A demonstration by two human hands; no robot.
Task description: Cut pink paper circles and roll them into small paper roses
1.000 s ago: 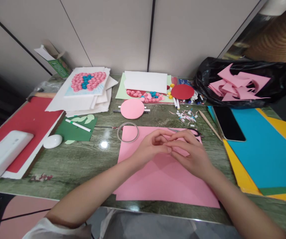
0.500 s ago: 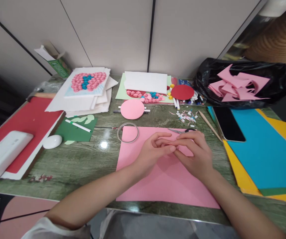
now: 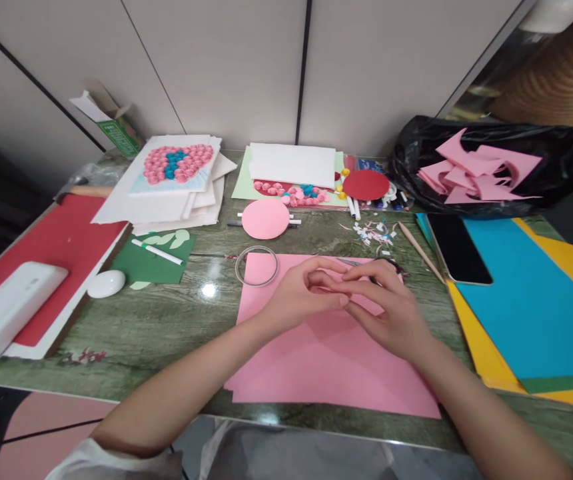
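Over a pink paper sheet (image 3: pixel 331 373), my left hand (image 3: pixel 299 293) and my right hand (image 3: pixel 394 307) meet at the fingertips. The fingers of both are curled and pinched together. Whatever lies between them, perhaps a small bit of pink paper, is hidden by the fingers. Scissors (image 3: pixel 399 267) lie behind my right hand, mostly covered by it. A thin round ring (image 3: pixel 237 268) rests across the sheet's far left corner. Just beyond it is a pink paper disc (image 3: pixel 265 219) on top of some pens.
Blue paper (image 3: pixel 531 300) and a phone (image 3: pixel 459 248) lie right, near a wooden stick (image 3: pixel 420 252) and paper snippets (image 3: pixel 374 233). Behind them is a black bag (image 3: pixel 406 160) with pink offcuts. Pink-and-blue flower artwork (image 3: pixel 186 163) stands back left; a white case (image 3: pixel 105 285) sits left.
Both hands have shifted slightly left and the fingers have rolled against each other. My right hand now covers more of the scissors. The sheet's lower left edge shows a second layer.
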